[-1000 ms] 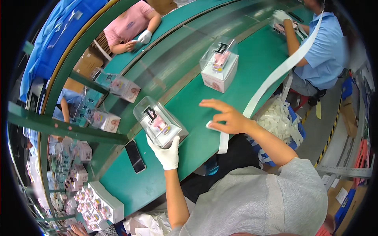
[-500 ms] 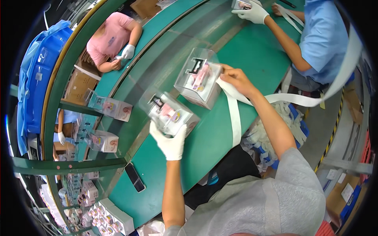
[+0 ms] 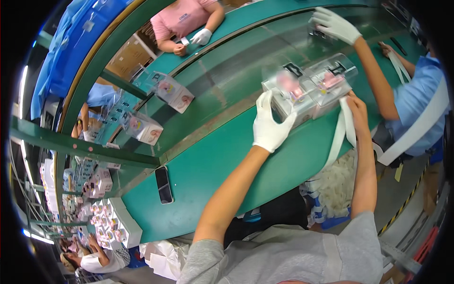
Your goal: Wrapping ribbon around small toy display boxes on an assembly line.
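Observation:
My left hand (image 3: 273, 124), in a white glove, grips a box with a clear plastic top (image 3: 295, 110) by its near left side. Inside it is a pink item, blurred by motion. A second box of the same kind (image 3: 326, 100) stands against its right side, with a pink item and a black piece under the clear cover. My bare right hand (image 3: 358, 113) is closed on a white strip (image 3: 337, 137) at the right side of this second box. The strip hangs in a loop over the green table's near edge. My right fingertips are partly hidden.
A black phone (image 3: 164, 185) lies on the green table (image 3: 203, 163). More boxes (image 3: 174, 93) stand on the belt at left, beyond a green metal frame (image 3: 85, 146). A co-worker's gloved hand (image 3: 336, 26) holds another box at far right. Someone in pink (image 3: 184, 21) sits across.
My left hand has pushed its box rightward against the second box. My right hand keeps the strip beside that box. The view has shifted, and the co-worker's gloved hand is lower.

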{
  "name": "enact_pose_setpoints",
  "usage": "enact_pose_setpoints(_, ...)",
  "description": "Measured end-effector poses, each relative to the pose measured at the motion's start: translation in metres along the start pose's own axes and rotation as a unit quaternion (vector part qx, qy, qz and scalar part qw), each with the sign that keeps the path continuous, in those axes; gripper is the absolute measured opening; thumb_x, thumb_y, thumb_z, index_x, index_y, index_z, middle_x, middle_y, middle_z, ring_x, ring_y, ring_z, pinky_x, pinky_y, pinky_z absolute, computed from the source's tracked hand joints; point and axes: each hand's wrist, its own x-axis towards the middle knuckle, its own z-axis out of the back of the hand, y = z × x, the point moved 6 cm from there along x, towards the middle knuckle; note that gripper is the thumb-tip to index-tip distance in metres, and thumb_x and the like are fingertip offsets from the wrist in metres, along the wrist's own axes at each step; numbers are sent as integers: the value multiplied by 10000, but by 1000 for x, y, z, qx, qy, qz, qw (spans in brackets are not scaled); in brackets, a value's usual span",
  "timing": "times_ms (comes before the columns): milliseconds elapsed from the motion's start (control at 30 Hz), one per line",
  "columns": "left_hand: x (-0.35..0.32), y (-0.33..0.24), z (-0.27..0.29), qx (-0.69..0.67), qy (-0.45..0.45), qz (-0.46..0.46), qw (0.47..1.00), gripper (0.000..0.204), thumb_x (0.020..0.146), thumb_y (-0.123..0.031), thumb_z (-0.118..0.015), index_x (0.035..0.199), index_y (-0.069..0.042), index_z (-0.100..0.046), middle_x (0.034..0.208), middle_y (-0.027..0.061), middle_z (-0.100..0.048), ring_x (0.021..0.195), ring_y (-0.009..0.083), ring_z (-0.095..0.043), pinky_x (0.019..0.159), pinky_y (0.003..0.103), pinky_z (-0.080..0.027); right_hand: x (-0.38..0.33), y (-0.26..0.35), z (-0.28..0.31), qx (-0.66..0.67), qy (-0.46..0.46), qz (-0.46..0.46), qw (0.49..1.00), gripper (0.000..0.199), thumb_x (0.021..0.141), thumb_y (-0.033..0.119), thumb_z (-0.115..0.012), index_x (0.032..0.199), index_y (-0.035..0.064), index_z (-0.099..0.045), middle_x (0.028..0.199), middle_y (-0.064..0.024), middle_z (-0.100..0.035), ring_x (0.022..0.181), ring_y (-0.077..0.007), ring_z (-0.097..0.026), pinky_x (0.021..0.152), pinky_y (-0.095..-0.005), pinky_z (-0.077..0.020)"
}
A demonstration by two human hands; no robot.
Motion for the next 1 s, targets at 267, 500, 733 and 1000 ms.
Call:
enact_pose_setpoints(267,28,137,207,303,-82,62,948,686,913,-191,-707,1538,-121,-433,928,131,-738,826,326,-724,811,421,-561,-108,22,5,41,-123,-30,991,308,1088,207,-473,986,-38,-630,1524,-138,-521,1363,-229,-500,1163,-341,-321)
enact_pose_setpoints(500,74,208,251,568,107,164,800,564,974,-360,-535,1478,-124,-441,911,231,-738,848,422,-720,786,524,-552,-150,46,-49,-32,-75,6,997,264,1068,159,-480,926,-33,-593,1391,-156,-597,1309,-271,-544,1150,-389,-349)
enact_pose_setpoints(733,114,193,254,532,10,176,828,310,971,-329,-527,1111,-85,-656,967,215,-745,920,396,-726,810,508,-562,-166,87,-99,-36,3,23,999,192,1036,90,-513,883,-17,-557,1328,-158,-606,1187,-253,-583,1078,-370,-394)
enact_pose_setpoints(1000,43,114,257,488,29,103,866,268,929,-349,-617,975,-89,-663,861,222,-727,852,429,-707,800,538,-539,-190,132,-149,-81,98,40,991,67,982,39,-563,921,15,-546,987,-88,-570,944,-198,-544,872,-322,-428)
